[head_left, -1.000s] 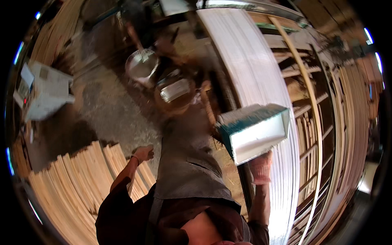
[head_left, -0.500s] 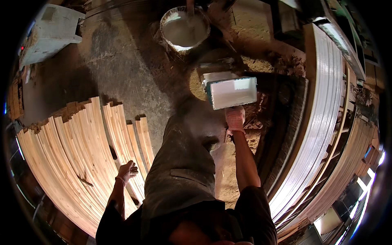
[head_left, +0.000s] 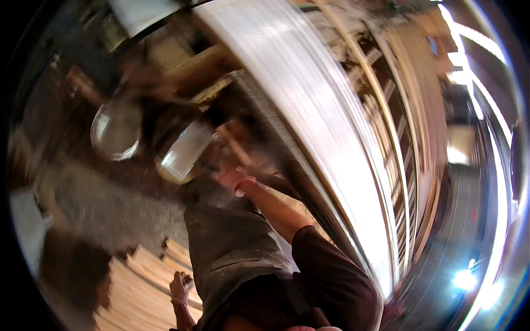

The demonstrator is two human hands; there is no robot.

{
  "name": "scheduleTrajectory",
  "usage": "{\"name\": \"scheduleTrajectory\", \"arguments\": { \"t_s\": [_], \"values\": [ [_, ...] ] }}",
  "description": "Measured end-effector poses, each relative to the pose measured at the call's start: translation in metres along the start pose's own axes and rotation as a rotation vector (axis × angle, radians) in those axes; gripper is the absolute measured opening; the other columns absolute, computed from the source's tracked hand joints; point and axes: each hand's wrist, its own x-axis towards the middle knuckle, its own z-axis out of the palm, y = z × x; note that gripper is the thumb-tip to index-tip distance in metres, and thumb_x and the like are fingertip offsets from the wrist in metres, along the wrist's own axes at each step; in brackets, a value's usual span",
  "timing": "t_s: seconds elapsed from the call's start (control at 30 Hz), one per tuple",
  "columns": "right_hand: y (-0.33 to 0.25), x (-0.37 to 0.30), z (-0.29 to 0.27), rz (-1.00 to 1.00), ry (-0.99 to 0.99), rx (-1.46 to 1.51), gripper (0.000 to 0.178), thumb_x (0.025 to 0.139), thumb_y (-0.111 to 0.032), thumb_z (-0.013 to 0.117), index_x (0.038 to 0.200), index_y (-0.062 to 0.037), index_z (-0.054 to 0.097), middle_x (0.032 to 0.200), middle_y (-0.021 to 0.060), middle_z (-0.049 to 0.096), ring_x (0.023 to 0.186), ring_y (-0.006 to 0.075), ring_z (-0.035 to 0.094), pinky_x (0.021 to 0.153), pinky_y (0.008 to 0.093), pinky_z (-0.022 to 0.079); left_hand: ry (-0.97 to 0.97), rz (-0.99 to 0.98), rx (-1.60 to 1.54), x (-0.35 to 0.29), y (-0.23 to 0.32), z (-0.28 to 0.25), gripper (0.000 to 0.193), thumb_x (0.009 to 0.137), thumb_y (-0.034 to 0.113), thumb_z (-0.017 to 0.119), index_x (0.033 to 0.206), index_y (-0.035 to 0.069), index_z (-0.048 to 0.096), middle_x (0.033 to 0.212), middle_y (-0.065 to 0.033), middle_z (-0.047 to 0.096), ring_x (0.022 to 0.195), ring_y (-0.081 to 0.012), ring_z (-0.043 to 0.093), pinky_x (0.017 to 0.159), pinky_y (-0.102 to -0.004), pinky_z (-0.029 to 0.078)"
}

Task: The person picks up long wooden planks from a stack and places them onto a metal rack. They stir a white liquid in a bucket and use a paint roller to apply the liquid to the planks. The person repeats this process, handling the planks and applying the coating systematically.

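My right hand (head_left: 231, 174), in a pink glove, is closed around the handle end of a rectangular box (head_left: 187, 149) with a white inside. The box is held out ahead of me, tilted and smeared by motion; the grip itself is partly blurred. Low on the left, my left hand (head_left: 180, 287) hangs with its fingers curled, over or beside pale wooden boards (head_left: 146, 267). Whether anything lies within those fingers I cannot make out. Left of the box is a round bucket (head_left: 116, 129) of pale liquid.
A long stack of whitish, shiny boards (head_left: 298, 83) runs along my right, with racks and more timber (head_left: 414, 83) behind it. Grey floor (head_left: 110, 193) stretches ahead on the left. A pale block-like object (head_left: 27, 226) stands at the far left. Bright lights shine at the right.
The whole view has swung to the right, so the bucket and boards sit further left. The right hand still holds the box, now turned at a slant. The left hand remains curled.
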Motion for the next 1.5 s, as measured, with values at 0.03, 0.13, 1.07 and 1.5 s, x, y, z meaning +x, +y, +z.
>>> {"name": "scheduleTrajectory", "arguments": {
  "t_s": [0.03, 0.13, 1.07, 1.5],
  "values": [
    [0.011, -0.025, -0.004, 0.010, 0.144, 0.053, 0.056, 0.095, -0.040, 0.057, 0.140, -0.0076, 0.051, 0.126, 0.0210, 0.066, 0.116, 0.0376, 0.064, 0.098, 0.0457, 0.051, -0.051, 0.010, 0.101, -0.003, 0.019, 0.010, 0.037, 0.095, 0.041, 0.065, 0.077, 0.012, 0.049, 0.080, -0.0036, 0.054, 0.071, -0.0187, 0.052, 0.078, -0.0384, 0.050],
    [0.020, -0.117, -0.120, 0.228, -0.315, 0.298, 0.054, 0.092, -0.046, 0.058, 0.129, -0.0062, 0.060, 0.125, 0.0217, 0.065, 0.118, 0.0388, 0.061, 0.099, 0.0482, 0.049, -0.151, 0.027, 0.294, 0.023, 0.068, 0.040, 0.047, 0.099, 0.049, 0.060, 0.104, 0.004, 0.069, 0.079, -0.0034, 0.053, 0.074, -0.0208, 0.051, 0.085, -0.0472, 0.049],
    [0.565, -0.231, -0.398, 0.405, -0.381, 0.582, 0.068, 0.100, -0.066, 0.043, 0.131, -0.0106, 0.066, 0.117, 0.0137, 0.073, 0.096, 0.0224, 0.072, 0.090, 0.0411, 0.058, -0.071, -0.020, 0.549, -0.062, 0.040, 0.295, 0.038, 0.106, 0.035, 0.052, 0.075, 0.015, 0.041, 0.069, 0.0009, 0.034, 0.058, -0.0155, 0.030, 0.059, -0.0415, 0.023],
    [0.675, -0.151, -0.451, 0.646, -0.197, 0.599, 0.045, 0.104, -0.045, 0.050, 0.131, -0.0104, 0.062, 0.126, 0.0144, 0.067, 0.098, 0.0273, 0.071, 0.076, 0.0391, 0.062, -0.055, 0.085, 0.647, -0.075, 0.083, 0.387, 0.032, 0.100, 0.032, 0.061, 0.078, 0.012, 0.051, 0.065, 0.0004, 0.044, 0.053, -0.0139, 0.043, 0.050, -0.0334, 0.035]
  ]
}}
